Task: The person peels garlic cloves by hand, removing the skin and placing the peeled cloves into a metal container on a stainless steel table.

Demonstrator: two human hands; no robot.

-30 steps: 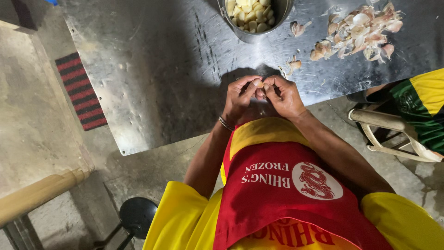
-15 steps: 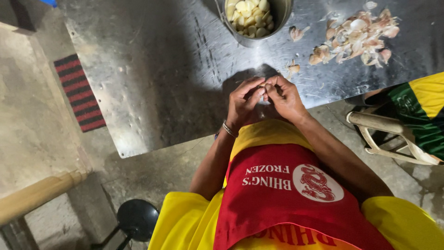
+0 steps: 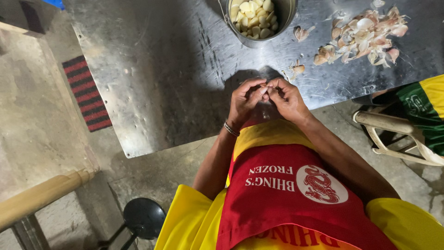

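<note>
While both hands meet at the near edge of the scratched grey metal table, a small pale garlic clove sits right between the fingertips. The left hand and the right hand are both touching it, so neither one is nearer. The fingers of each hand are curled in and pinching the clove from its own side, thumbs pressed close. Most of the clove is hidden, so I cannot tell which way its long side points. Straight ahead, farther up the table, stands a round shiny metal pot full of peeled cloves. Off to the right lies a heap of dry pinkish garlic skins, well apart from the hands.
</note>
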